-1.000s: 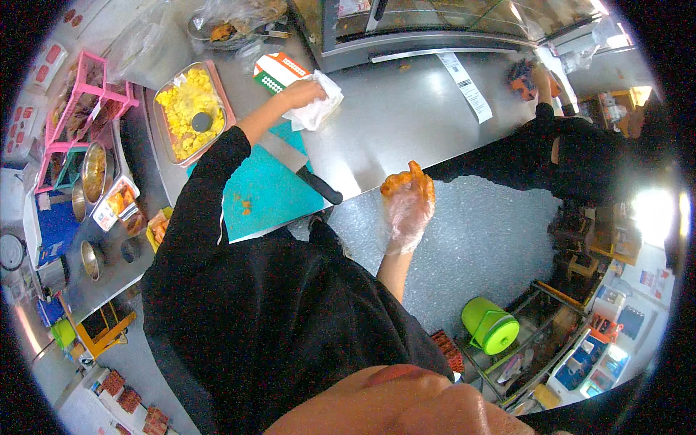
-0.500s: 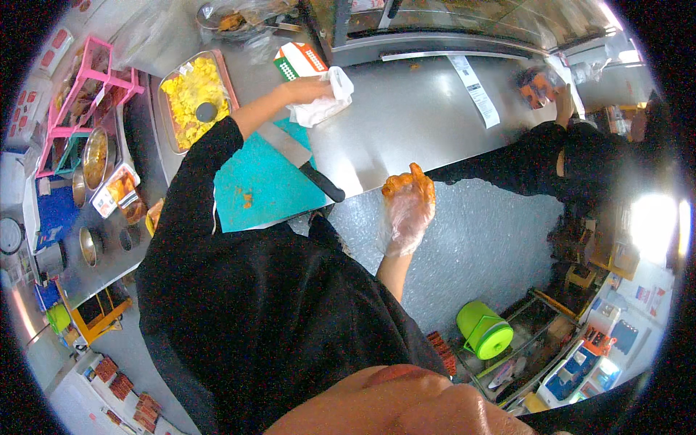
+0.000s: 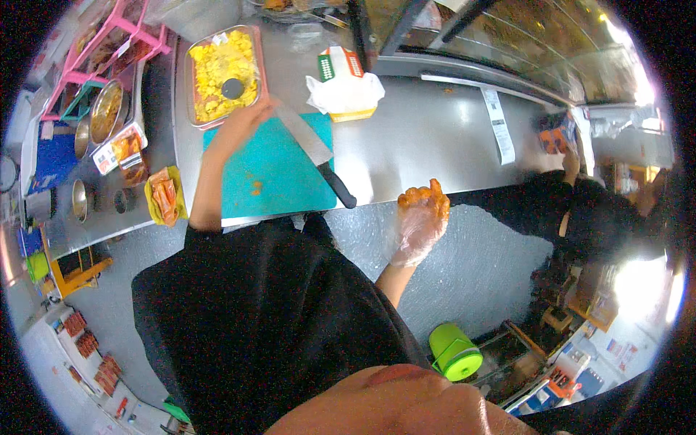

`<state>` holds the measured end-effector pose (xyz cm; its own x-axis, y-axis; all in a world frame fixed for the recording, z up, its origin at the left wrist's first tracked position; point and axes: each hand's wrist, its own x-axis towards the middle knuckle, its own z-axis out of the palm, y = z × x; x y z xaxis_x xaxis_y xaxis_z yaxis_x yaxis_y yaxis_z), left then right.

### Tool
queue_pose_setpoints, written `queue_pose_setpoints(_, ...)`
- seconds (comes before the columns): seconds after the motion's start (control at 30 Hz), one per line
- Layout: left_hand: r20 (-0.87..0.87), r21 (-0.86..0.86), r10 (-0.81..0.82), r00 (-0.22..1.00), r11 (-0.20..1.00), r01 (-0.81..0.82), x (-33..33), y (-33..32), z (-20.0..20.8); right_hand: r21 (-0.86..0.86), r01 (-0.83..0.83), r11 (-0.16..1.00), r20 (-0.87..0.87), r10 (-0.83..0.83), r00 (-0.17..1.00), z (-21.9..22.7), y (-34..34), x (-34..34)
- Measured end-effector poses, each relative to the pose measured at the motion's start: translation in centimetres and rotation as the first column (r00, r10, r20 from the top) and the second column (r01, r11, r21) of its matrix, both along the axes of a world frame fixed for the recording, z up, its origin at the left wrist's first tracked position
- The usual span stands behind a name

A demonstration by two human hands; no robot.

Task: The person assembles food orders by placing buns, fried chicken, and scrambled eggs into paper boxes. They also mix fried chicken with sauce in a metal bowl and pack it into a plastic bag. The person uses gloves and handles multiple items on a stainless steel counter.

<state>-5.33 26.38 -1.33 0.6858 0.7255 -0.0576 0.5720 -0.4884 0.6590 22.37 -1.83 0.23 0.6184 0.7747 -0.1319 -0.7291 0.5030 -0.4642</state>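
Observation:
My left hand (image 3: 250,119) is bare and blurred by motion. It is at the near right corner of a clear-lidded tray of yellow food pieces (image 3: 206,109), beside the blade of a knife (image 3: 304,136). That knife lies across a teal cutting board (image 3: 279,181), its black handle toward me. My right hand (image 3: 423,225) wears a thin clear glove with orange sauce on the fingertips. It is held palm up over the floor at the counter's edge, fingers loosely bent, with nothing seen in it. A small carton (image 3: 355,114) with white paper (image 3: 344,90) in it stands beyond the board.
A printed paper strip (image 3: 498,127) lies on the steel counter (image 3: 420,138). At the right, another person's hand (image 3: 571,163) is by a clear pack of orange food (image 3: 554,138). Metal bowls (image 3: 109,112) and a pink rack (image 3: 109,36) stand left. A green bucket (image 3: 455,351) is on the floor.
My left hand has let go of the white paper at the carton and moved left and nearer, to the tray's corner. The right hand keeps its pose. The whole view has shifted.

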Motion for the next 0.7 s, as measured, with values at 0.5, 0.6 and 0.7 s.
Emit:
queue_pose_setpoints(0.5, -0.642, 0.502, 0.660, -0.390, -0.023, -0.865, -53.3, -21.6, -5.8, 0.034, -0.426, 0.904, 0.022, 0.426, 0.905, 3.6, 15.6, -17.0)
queue_pose_setpoints(0.6, -0.803, 0.570, 0.365, -0.470, 0.246, -0.784, -59.2, -22.0, -9.0, 0.099, -0.497, 0.862, -0.092, 0.505, 0.858, 3.0, 19.7, -26.0)
queue_pose_setpoints(0.7, -0.838, 0.412, 0.429, -0.337, 0.095, -0.906, -62.4, -19.7, -12.2, 0.085, -0.485, 0.871, -0.228, 0.490, 0.841, 3.0, 21.5, -34.1)
